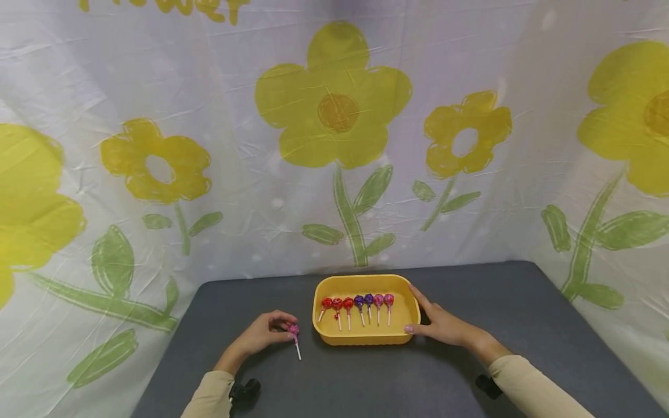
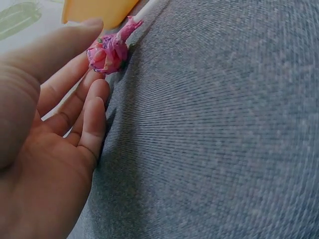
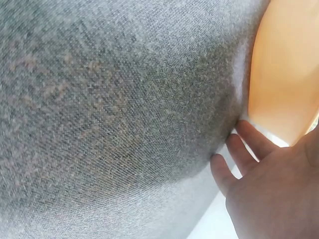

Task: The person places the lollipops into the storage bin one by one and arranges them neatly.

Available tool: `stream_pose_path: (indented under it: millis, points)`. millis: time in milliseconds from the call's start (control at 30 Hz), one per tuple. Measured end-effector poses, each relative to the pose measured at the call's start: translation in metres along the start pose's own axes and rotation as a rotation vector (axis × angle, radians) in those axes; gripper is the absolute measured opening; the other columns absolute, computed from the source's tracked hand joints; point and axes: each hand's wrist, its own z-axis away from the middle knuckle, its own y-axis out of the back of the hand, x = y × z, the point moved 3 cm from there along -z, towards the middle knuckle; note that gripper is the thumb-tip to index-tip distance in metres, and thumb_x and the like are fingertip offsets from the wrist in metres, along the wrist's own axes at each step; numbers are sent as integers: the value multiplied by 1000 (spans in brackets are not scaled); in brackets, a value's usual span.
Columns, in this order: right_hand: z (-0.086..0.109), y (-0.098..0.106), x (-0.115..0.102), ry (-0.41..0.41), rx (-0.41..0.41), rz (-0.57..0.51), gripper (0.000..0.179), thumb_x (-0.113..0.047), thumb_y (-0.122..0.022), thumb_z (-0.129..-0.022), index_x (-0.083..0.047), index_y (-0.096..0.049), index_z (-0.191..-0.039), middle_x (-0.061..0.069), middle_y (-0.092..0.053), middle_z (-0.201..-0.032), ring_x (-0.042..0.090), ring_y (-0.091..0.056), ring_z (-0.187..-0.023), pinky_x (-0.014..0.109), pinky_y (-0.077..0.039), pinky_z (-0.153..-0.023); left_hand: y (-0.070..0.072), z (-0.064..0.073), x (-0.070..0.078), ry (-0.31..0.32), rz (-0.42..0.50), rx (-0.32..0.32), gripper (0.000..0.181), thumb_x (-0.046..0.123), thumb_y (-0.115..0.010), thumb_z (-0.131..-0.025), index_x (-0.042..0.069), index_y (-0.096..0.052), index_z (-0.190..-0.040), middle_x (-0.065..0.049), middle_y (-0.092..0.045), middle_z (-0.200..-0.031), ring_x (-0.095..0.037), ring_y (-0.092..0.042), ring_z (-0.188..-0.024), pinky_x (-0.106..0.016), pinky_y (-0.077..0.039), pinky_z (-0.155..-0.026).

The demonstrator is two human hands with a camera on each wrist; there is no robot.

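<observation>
My left hand [image 1: 266, 332] is at the left of the yellow tray, its thumb and fingertips around the wrapped head of a pink lollipop [image 2: 107, 54]. The white stick of that lollipop points toward the near side in the head view. Its head sits close over the dark cloth, between thumb and fingers. My right hand [image 1: 441, 324] spans the right end of the yellow tray [image 1: 366, 339], with the thumb at the near corner and extended fingers along the far side. Inside the tray lies a row of wrapped lollipops: three red [image 1: 348, 303], two purple [image 1: 359, 301] and two pink [image 1: 389, 299].
A dark grey cloth [image 1: 340, 377] covers the table under the tray. Behind it hangs a pale curtain [image 1: 235, 174] printed with yellow flowers. Black straps with small devices sit at both wrists, the left one [image 1: 244, 390] near the tabletop.
</observation>
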Motion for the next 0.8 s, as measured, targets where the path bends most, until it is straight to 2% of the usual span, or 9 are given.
stream_pose_path:
  millis: [167, 267, 400, 500, 800]
  points:
    - [0, 1, 0, 1, 4, 2, 105, -52, -67, -89, -24, 6, -160, 27, -16, -163, 48, -27, -148, 66, -28, -115, -2, -2, -1, 16, -36, 37, 34, 15, -77, -86, -1, -67, -115, -20, -70, -106, 0, -60, -88, -17, -52, -72]
    - [-1, 1, 0, 7, 5, 2, 105, -52, -67, -90, -23, 6, -160, 28, -16, -163, 48, -27, -148, 66, -28, -115, -4, -1, 7, 22, -53, 61, 30, 11, -75, -87, -3, -68, -112, -20, -70, -103, -2, -60, -86, -18, -51, -70]
    - [0, 0, 0, 2, 1, 0, 105, -52, -67, -90, -25, 6, -160, 27, -15, -164, 47, -26, -148, 66, -28, -115, -6, -2, 5, 53, -85, 111, 27, 14, -77, -86, 0, -70, -108, -16, -71, -98, -2, -60, -81, -18, -50, -70]
    - [0, 0, 0, -8, 1, 6, 104, -53, -66, -90, -26, 6, -160, 27, -15, -164, 48, -26, -148, 67, -28, -114, -7, -4, -5, 75, -96, 146, 28, 20, -80, -84, 4, -71, -104, -11, -73, -95, 0, -60, -78, -18, -49, -70]
    - [1, 1, -1, -24, -6, 12, 105, -54, -66, -90, -28, 7, -160, 26, -14, -164, 47, -25, -149, 67, -26, -115, -10, -3, -5, 93, -97, 182, 28, 22, -82, -81, 6, -72, -101, -8, -73, -91, -1, -61, -74, -18, -49, -67]
